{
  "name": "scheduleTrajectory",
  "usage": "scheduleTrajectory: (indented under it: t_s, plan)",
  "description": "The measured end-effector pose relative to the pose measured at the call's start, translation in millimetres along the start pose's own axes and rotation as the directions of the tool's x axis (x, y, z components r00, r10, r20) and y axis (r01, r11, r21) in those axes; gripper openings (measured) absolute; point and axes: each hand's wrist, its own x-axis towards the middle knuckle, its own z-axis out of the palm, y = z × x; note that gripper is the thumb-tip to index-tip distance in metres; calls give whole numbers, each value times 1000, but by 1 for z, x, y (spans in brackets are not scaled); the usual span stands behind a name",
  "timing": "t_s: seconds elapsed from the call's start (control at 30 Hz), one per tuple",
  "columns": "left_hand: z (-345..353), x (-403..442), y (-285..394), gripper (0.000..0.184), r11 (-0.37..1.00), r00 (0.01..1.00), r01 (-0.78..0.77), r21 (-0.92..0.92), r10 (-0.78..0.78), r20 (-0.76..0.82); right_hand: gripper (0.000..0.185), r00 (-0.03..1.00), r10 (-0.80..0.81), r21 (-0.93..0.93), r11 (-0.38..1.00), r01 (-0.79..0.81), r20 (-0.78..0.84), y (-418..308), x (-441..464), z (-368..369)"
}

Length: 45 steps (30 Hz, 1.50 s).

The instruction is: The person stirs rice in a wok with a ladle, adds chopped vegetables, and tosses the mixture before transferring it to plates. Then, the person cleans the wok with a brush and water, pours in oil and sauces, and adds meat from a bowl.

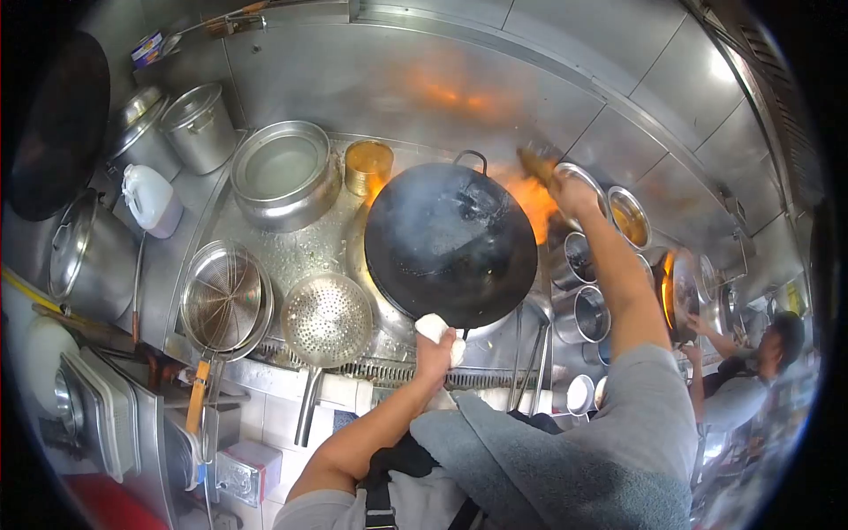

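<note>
A large black wok (pixel 450 265) sits tilted over the burner, with smoke rising from its dark inside and orange flames (pixel 532 205) flaring behind its right side. My left hand (pixel 433 360) is closed around a folded white cloth (pixel 434 328) at the wok's near edge, and the cloth covers the grip there. Beyond the wok's right rim, my right hand (pixel 575 194) is closed on a brown, wooden-looking object (pixel 535 164). Motion blurs that object, so its exact kind does not show. A loop handle (pixel 470 157) stands up at the wok's far rim.
Left of the wok are a perforated skimmer (pixel 327 320), a wire strainer (pixel 223 296), a wide pot of liquid (pixel 284 168) and a tin (pixel 368 168). Metal containers (pixel 583 314) line the right side. Another person (pixel 751 380) works at a flaming wok far right.
</note>
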Motion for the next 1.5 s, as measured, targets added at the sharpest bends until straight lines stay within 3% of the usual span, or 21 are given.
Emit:
scheduleTrajectory:
  t_s: [0.03,0.17,0.27,0.33,0.4,0.43,0.57,0.63,0.7,0.8,0.83,0.9,1.0,1.07,1.2,1.23,1.27,1.3,1.33,1.47,1.5]
  plan:
    - [0,-2,1,41,1000,1000,22,22,-22,1,48,980,28,171,985,6,-195,3,18,19]
    - [-6,-3,-2,25,995,1000,28,95,-27,-13,58,958,248,541,830,-135,-141,-115,16,120]
    - [-5,-1,2,11,994,997,-52,96,57,-47,59,989,-14,574,816,-72,145,-226,-38,199]
    - [-6,-4,6,13,997,1000,-22,80,23,-1,60,934,-238,834,542,-101,268,-247,-113,146]
    - [-1,-7,10,15,997,1000,-17,76,18,-13,59,856,-466,695,693,195,224,-198,-127,131]
    - [2,-10,11,18,996,999,-18,83,20,-25,56,870,-456,302,869,392,185,-158,-108,144]
    - [6,-7,-4,20,988,984,-141,55,146,-104,52,978,3,-160,987,31,208,-13,-6,62]
    - [6,-6,-7,18,992,989,-123,14,124,-85,52,998,-28,-152,988,37,59,-8,-6,36]
    - [7,-13,0,24,999,996,-55,-1,54,-70,55,966,112,204,977,-65,-231,-11,0,40]
    - [1,-9,-4,23,998,998,-43,44,45,-44,52,944,250,418,897,-142,-215,-86,-28,90]
    - [-1,-5,-8,17,990,995,-99,102,101,-17,49,971,238,397,892,-217,-2,-109,-23,134]
    - [-7,0,-9,17,989,996,-84,121,85,3,46,994,-31,332,943,-7,107,-174,-73,172]
    - [-11,5,-9,20,988,996,-80,130,76,35,52,827,-357,708,703,-67,434,-217,-148,88]
    - [-9,-4,-6,22,990,996,-75,118,69,54,56,763,-577,700,672,241,292,-181,-166,79]
    - [-11,-21,5,43,999,999,39,-35,-39,-7,57,488,-562,621,782,52,668,-40,-138,70]
    - [-14,-24,-1,41,998,999,34,-54,-34,3,57,571,-628,425,779,462,529,11,-99,100]
    - [-17,-26,-6,38,997,999,28,-69,-27,17,48,594,-558,357,829,430,579,26,-78,79]
    - [-13,-35,8,39,994,996,89,-66,-88,21,43,715,-170,-32,965,260,679,-11,-85,-6]
    - [-11,-34,8,39,994,995,95,-57,-94,22,44,935,-104,-251,948,196,340,-6,-65,5]
    - [-2,-25,10,34,999,1000,14,-32,-15,-8,50,975,197,237,957,-169,-100,-74,-33,77]
    - [-3,-18,5,35,999,1000,7,46,-6,-21,55,971,240,339,915,-218,-22,-105,-34,106]
